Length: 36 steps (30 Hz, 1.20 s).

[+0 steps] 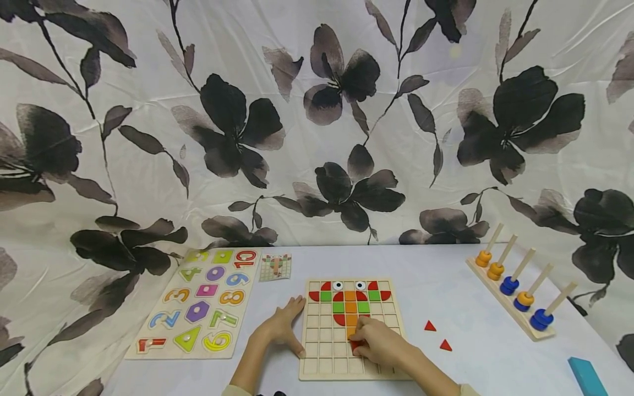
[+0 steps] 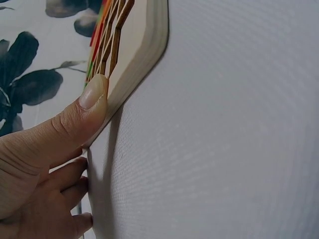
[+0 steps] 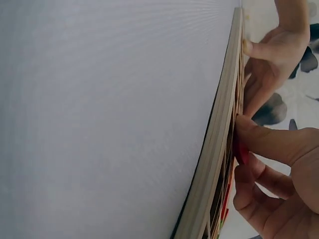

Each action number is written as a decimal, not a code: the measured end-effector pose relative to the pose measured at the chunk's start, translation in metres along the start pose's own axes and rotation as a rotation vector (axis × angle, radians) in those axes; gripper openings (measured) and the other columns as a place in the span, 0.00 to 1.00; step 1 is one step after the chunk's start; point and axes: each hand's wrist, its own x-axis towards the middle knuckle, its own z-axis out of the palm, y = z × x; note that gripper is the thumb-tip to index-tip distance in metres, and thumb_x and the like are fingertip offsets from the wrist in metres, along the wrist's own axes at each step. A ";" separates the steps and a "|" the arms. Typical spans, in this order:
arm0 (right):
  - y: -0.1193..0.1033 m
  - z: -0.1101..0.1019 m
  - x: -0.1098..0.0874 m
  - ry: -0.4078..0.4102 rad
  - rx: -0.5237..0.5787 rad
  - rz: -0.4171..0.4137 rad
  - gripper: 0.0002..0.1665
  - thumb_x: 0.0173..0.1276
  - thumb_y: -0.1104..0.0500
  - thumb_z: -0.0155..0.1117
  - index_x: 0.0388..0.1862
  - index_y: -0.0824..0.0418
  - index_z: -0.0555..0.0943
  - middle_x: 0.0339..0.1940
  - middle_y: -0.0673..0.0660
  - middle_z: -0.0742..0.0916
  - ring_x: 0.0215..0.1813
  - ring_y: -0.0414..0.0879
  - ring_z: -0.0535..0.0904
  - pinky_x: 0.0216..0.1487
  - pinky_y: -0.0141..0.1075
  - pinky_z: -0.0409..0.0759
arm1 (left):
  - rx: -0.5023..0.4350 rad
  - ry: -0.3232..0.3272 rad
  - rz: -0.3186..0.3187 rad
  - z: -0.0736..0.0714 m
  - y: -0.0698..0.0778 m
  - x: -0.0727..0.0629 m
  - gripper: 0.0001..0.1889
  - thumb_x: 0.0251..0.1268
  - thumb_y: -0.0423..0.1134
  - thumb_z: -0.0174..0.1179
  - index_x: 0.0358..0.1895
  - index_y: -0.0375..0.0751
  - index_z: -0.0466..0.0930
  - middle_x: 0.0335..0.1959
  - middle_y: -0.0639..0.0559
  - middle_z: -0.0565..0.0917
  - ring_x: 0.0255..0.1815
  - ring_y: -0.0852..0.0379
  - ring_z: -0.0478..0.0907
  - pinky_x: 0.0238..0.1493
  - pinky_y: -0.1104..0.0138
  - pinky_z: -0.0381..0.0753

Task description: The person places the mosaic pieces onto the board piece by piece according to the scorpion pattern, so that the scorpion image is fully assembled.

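Note:
A wooden grid board [image 1: 317, 367] lies flat on the table with red, green and orange pieces and two eye pieces set in its upper cells. My right hand [image 1: 378, 342] pinches a red piece [image 3: 240, 151] between thumb and fingers, over the cells just below the orange column [image 1: 351, 308]. That piece is partly covered by the fingers, so its full shape cannot be told. With fingers spread, my left hand [image 1: 283, 325] rests at the board's left side. In the left wrist view its thumb [image 2: 94, 94] touches the board's edge.
Two red triangles [image 1: 430, 326] lie right of the board. A number-and-shape puzzle board [image 1: 165, 308] is at left, beside a small pattern card [image 1: 275, 267]. A peg stacker with rings [image 1: 510, 297] stands at right, near a teal block [image 1: 586, 375]. Floral cloth [image 1: 431, 181] hangs behind.

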 end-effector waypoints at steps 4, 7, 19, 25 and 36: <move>0.001 0.000 0.000 -0.002 0.011 -0.006 0.14 0.58 0.60 0.69 0.45 0.59 0.86 0.34 0.44 0.79 0.34 0.32 0.69 0.35 0.24 0.75 | -0.001 0.001 -0.008 0.000 0.000 0.001 0.61 0.22 0.36 0.80 0.70 0.28 0.55 0.72 0.32 0.53 0.73 0.33 0.44 0.68 0.36 0.42; 0.001 0.000 -0.001 -0.016 0.056 -0.016 0.12 0.58 0.62 0.68 0.42 0.60 0.87 0.33 0.43 0.77 0.33 0.32 0.68 0.34 0.24 0.74 | -0.005 -0.004 -0.011 0.001 0.000 0.001 0.61 0.23 0.37 0.80 0.70 0.28 0.55 0.73 0.32 0.53 0.73 0.33 0.44 0.68 0.37 0.42; 0.003 -0.003 -0.001 -0.036 0.155 -0.035 0.06 0.58 0.61 0.69 0.35 0.61 0.87 0.30 0.43 0.78 0.32 0.30 0.69 0.32 0.23 0.73 | 0.000 -0.002 -0.006 -0.001 0.002 0.000 0.60 0.23 0.36 0.80 0.69 0.27 0.55 0.72 0.31 0.53 0.73 0.33 0.44 0.68 0.36 0.42; -0.002 -0.002 0.002 -0.054 0.068 -0.031 0.01 0.59 0.62 0.67 0.29 0.56 0.85 0.31 0.42 0.77 0.31 0.31 0.68 0.33 0.23 0.73 | 0.001 -0.005 -0.002 -0.001 0.001 0.000 0.60 0.22 0.36 0.80 0.69 0.27 0.55 0.72 0.31 0.53 0.73 0.33 0.44 0.68 0.36 0.42; -0.004 0.001 0.004 -0.013 -0.012 -0.041 0.05 0.58 0.59 0.69 0.32 0.59 0.85 0.31 0.44 0.81 0.33 0.33 0.71 0.36 0.26 0.76 | -0.006 -0.006 0.001 0.000 0.000 0.000 0.61 0.23 0.37 0.80 0.69 0.27 0.55 0.72 0.31 0.53 0.73 0.32 0.44 0.68 0.37 0.42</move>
